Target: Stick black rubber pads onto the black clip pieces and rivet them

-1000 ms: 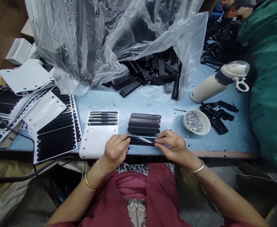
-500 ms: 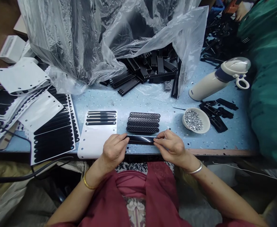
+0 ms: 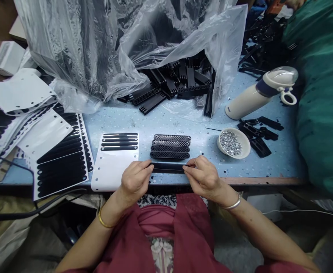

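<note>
Strip (image 3: 168, 168) between both hands (image 3: 135, 181) (image 3: 204, 177), ends probably out of sight behind fingertips (image 3: 149, 167).

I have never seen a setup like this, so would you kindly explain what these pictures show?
No machine here: a person works bare-handed. Every picture comes from one camera worn on the head, looking forward and down. The left hand and right hand pinch opposite ends of a long, narrow black strip near the front edge of a blue speckled table. Just beyond lie black lattice-patterned bars; to their left is a white sheet bearing black strips. To the right are a round white bowl of small silvery pieces and a cream bottle. Behind, clear plastic partly covers black slotted parts.
</note>
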`<action>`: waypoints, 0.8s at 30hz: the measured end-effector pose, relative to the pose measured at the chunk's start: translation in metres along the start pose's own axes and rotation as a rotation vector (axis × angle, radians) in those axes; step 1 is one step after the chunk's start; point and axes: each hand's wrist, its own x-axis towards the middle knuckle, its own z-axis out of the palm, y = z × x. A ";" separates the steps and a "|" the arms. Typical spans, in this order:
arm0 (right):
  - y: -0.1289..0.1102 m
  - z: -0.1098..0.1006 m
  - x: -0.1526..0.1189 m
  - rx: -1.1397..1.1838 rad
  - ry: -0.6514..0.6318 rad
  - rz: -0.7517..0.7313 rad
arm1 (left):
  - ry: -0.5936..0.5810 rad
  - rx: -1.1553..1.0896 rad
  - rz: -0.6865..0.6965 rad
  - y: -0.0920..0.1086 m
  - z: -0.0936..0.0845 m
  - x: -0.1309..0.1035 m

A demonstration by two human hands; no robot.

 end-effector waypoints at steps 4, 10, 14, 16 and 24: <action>0.000 0.000 0.000 -0.050 0.014 -0.034 | 0.006 -0.001 -0.007 0.000 0.000 0.000; 0.004 0.000 -0.005 -0.118 -0.020 -0.050 | 0.005 -0.012 -0.009 0.000 -0.001 0.000; 0.006 0.001 -0.009 -0.173 -0.054 -0.010 | -0.003 -0.024 -0.004 -0.001 -0.001 0.000; 0.007 0.002 -0.013 -0.157 -0.056 0.020 | -0.005 -0.023 -0.002 -0.001 0.000 -0.001; 0.008 -0.001 -0.036 -0.008 0.136 0.190 | 0.021 -0.030 -0.007 -0.001 0.000 0.000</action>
